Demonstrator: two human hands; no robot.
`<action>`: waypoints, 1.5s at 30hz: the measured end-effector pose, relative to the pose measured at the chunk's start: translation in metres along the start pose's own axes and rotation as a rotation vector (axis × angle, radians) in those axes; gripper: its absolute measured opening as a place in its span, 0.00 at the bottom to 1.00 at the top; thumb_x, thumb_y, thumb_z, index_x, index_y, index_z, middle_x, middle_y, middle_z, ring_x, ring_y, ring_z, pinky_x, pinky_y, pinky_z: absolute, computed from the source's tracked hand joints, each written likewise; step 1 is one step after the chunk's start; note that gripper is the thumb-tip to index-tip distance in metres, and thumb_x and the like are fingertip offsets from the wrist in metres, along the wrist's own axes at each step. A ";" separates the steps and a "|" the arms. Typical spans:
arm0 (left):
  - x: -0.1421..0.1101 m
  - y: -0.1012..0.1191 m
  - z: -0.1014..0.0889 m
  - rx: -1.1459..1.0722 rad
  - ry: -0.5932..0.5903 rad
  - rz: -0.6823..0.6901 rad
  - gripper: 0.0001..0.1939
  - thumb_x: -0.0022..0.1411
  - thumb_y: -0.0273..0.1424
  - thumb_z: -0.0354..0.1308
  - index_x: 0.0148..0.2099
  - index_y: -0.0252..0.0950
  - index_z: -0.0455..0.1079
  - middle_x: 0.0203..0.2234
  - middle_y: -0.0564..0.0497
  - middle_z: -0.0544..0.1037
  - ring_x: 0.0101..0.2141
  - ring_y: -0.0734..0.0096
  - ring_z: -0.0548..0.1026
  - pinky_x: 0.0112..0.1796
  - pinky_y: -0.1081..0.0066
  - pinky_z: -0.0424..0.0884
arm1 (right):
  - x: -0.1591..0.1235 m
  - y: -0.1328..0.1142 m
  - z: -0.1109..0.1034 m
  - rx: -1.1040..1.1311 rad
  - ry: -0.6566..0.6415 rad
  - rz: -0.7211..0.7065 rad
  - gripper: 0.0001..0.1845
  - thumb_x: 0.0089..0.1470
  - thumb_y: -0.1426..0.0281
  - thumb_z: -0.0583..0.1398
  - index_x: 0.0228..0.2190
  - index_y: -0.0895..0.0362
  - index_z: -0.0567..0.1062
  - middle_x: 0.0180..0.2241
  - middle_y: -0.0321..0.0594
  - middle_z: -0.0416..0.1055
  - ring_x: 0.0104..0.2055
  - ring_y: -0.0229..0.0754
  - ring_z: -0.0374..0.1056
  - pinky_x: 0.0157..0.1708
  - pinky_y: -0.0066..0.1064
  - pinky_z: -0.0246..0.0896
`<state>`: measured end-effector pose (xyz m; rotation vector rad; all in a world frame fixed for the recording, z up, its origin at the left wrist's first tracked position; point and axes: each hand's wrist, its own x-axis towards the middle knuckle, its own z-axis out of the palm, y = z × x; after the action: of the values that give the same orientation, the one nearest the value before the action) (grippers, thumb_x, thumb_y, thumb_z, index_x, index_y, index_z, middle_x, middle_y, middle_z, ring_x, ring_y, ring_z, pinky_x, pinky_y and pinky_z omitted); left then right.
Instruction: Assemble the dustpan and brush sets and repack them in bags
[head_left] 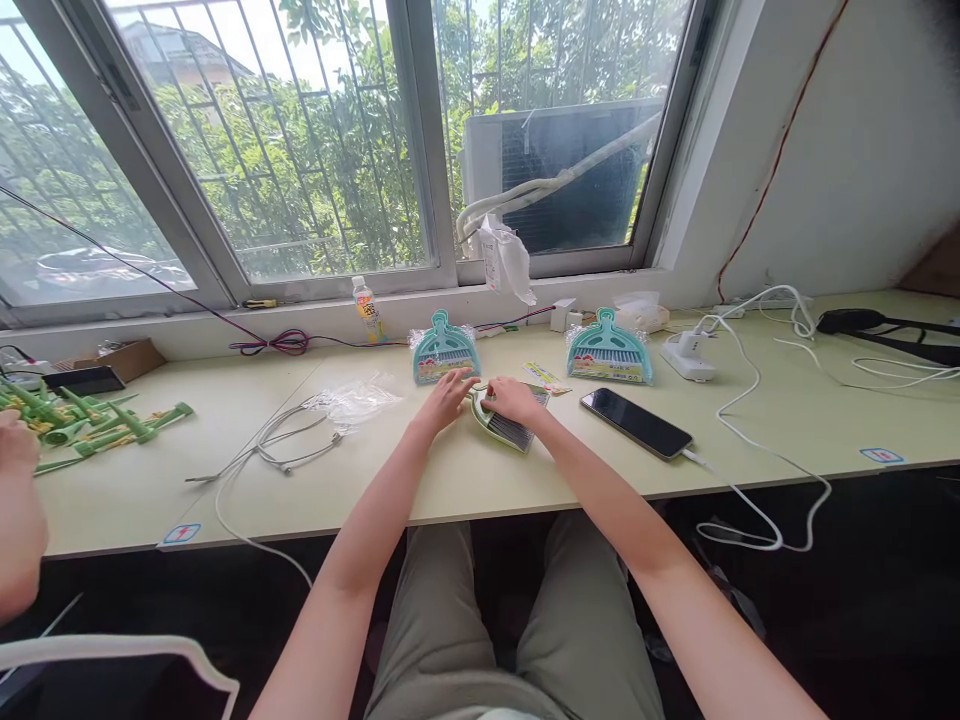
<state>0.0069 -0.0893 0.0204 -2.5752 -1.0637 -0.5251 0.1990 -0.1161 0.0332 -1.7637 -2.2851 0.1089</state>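
A small light-green dustpan (484,424) lies on the table in front of me, with a grey-bristled hand brush (511,433) in it. My left hand (446,398) is closed at the handle end of the dustpan, fingertips bent over it. From above, my right hand (514,400) grips the brush and hides part of it. Behind my hands stand two turquoise dustpan-and-brush sets in clear wrap with printed labels, one wrapped set (445,352) beyond my left hand and another wrapped set (609,352) further right. A printed label strip (546,377) lies just beyond my right hand.
A phone (637,423) on a charging cable lies to the right, near a power strip (688,357). Left are grey cables (259,450), crumpled clear plastic (358,400) and green plastic parts (97,420) beside another person's arm (19,520). A bottle (367,312) stands by the window.
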 end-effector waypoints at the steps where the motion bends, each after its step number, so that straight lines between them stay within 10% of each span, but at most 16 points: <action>1: 0.001 0.000 0.003 0.007 -0.011 0.010 0.32 0.54 0.12 0.51 0.59 0.37 0.65 0.59 0.42 0.69 0.59 0.56 0.65 0.58 0.59 0.65 | 0.000 0.000 0.001 0.009 0.003 -0.006 0.16 0.62 0.60 0.58 0.44 0.57 0.76 0.51 0.47 0.74 0.55 0.48 0.68 0.45 0.30 0.61; 6: 0.003 -0.001 0.010 0.097 -0.087 0.024 0.16 0.64 0.16 0.46 0.47 0.33 0.71 0.41 0.41 0.76 0.46 0.57 0.72 0.45 0.63 0.71 | 0.000 -0.004 0.004 0.023 0.013 -0.025 0.14 0.62 0.60 0.58 0.42 0.57 0.76 0.48 0.45 0.76 0.52 0.47 0.69 0.42 0.30 0.60; 21: 0.002 0.002 0.012 0.022 -0.150 -0.042 0.19 0.65 0.16 0.45 0.47 0.34 0.74 0.44 0.40 0.80 0.45 0.61 0.78 0.42 0.67 0.72 | 0.000 0.003 0.002 0.058 0.039 -0.031 0.12 0.61 0.63 0.58 0.41 0.54 0.79 0.47 0.42 0.77 0.55 0.48 0.67 0.43 0.31 0.61; 31: 0.012 0.024 -0.010 -0.469 0.699 -0.427 0.22 0.67 0.31 0.51 0.62 0.39 0.61 0.59 0.38 0.68 0.58 0.54 0.69 0.59 0.52 0.65 | -0.004 -0.011 -0.008 0.341 0.402 0.058 0.12 0.62 0.61 0.60 0.42 0.54 0.78 0.47 0.41 0.78 0.47 0.42 0.74 0.43 0.27 0.62; 38: 0.023 0.050 -0.006 -1.331 0.030 -0.570 0.27 0.58 0.45 0.64 0.55 0.37 0.65 0.44 0.42 0.77 0.44 0.52 0.78 0.45 0.56 0.76 | 0.001 -0.002 -0.006 0.336 0.343 0.129 0.13 0.62 0.64 0.60 0.45 0.55 0.79 0.50 0.44 0.77 0.52 0.44 0.72 0.53 0.30 0.62; 45: 0.019 0.026 -0.003 -1.422 0.256 -0.834 0.36 0.55 0.28 0.62 0.65 0.41 0.56 0.50 0.44 0.77 0.46 0.61 0.77 0.45 0.62 0.77 | 0.015 0.040 -0.010 0.363 0.420 0.178 0.22 0.68 0.68 0.46 0.48 0.59 0.78 0.50 0.48 0.76 0.51 0.44 0.70 0.52 0.31 0.63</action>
<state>0.0379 -0.0966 0.0282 -2.5866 -2.1432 -2.4632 0.2356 -0.0924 0.0365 -1.6125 -1.6933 0.1576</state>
